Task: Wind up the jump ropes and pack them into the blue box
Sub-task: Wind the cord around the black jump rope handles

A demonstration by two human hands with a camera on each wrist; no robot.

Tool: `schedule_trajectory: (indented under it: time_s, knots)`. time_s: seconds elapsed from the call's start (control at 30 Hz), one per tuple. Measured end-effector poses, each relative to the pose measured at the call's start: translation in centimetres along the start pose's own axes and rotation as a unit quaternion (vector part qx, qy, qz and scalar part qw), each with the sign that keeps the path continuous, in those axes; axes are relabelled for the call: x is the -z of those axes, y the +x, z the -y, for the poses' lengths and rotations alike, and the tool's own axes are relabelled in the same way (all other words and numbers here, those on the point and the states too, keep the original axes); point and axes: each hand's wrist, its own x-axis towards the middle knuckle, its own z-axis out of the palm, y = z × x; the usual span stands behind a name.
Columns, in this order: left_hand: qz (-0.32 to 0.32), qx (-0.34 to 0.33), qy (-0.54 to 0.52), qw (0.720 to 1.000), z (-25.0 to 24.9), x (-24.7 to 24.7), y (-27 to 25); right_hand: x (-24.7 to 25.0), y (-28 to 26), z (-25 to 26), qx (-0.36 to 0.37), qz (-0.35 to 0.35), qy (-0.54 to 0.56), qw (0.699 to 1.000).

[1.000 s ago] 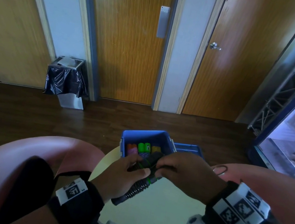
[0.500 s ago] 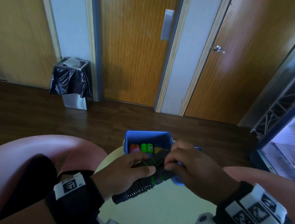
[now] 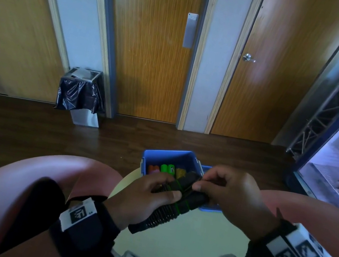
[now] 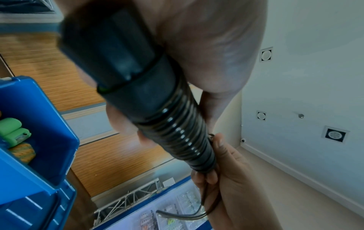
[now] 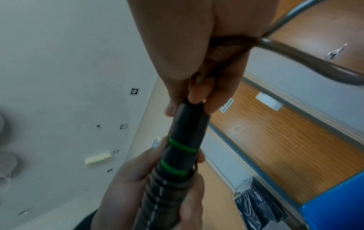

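Left hand (image 3: pixel 148 194) grips the stiff ribbed black handles (image 3: pixel 163 214); right hand (image 3: pixel 229 192) pinches the thin, springy cord (image 5: pixel 295 54). Likely light; best held by the handles, near the blue box (image 3: pixel 168 157).

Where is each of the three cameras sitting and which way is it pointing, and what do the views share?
Head: worn on the head, looking forward and down at the left hand, right hand, both banded wrists, the blue box and the restroom door beyond.
Left wrist: on the left wrist, looking along the palm at the black jump rope handles, ceiling behind.
Right wrist: on the right wrist, looking along the right hand's fingers pinching the rope cord.
Shared: all three show the handles, both hands and the blue box.
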Motion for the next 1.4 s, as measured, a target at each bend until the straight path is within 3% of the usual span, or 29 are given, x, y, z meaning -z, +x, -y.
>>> schedule_trajectory:
  time_s: [0.13,0.27,0.37,0.5,0.57,0.63,0.7,0.77,0.87,1.2,1.3,1.4]
  knots:
    - [0.034,0.009,0.002,0.999,-0.2,-0.2,-0.6,1.3,0.3,-0.9,-0.048,0.121,0.142,0.981]
    - [0.066,0.008,0.003,0.998,-0.4,-0.2,-0.9,1.5,0.3,-2.7,-0.088,0.215,0.33,0.915]
    - [0.085,0.009,-0.006,0.996,-0.6,-0.5,-0.9,1.2,0.1,-3.6,-0.106,0.259,0.39,0.877]
    - [0.091,0.021,-0.008,0.996,-0.7,-0.9,-0.8,1.4,0.1,-4.2,-0.09,0.303,0.4,0.86]
    - [0.086,0.019,0.005,0.996,-1.0,-1.1,-0.8,2.0,0.0,-4.2,-0.094,0.312,0.37,0.87]
    - [0.068,0.015,0.009,0.998,-1.2,-1.6,-0.4,2.8,-0.2,-3.7,-0.114,0.28,0.317,0.899]
    - [0.044,0.009,0.003,0.999,-1.4,-2.3,0.5,3.4,-0.6,-2.6,-0.123,0.197,0.226,0.946]
    - [0.018,-0.009,0.006,1.0,-1.4,-3.3,1.5,3.8,-1.1,-1.6,-0.077,0.081,0.087,0.99]
    - [-0.009,-0.032,0.002,0.999,-1.6,-4.7,3.0,4.7,-1.4,-1.6,0.016,-0.011,-0.024,1.0]
    - [-0.022,-0.08,0.12,0.989,-0.7,-10.2,5.6,10.5,-0.7,-6.4,0.025,0.064,-0.121,0.99]
    - [-0.01,-0.085,0.125,0.988,-0.6,-11.8,6.2,12.5,-0.6,-7.7,0.05,0.093,-0.09,0.99]
    - [0.003,-0.086,0.123,0.989,-0.6,-13.3,6.8,14.3,-0.4,-9.1,0.058,0.13,0.019,0.99]
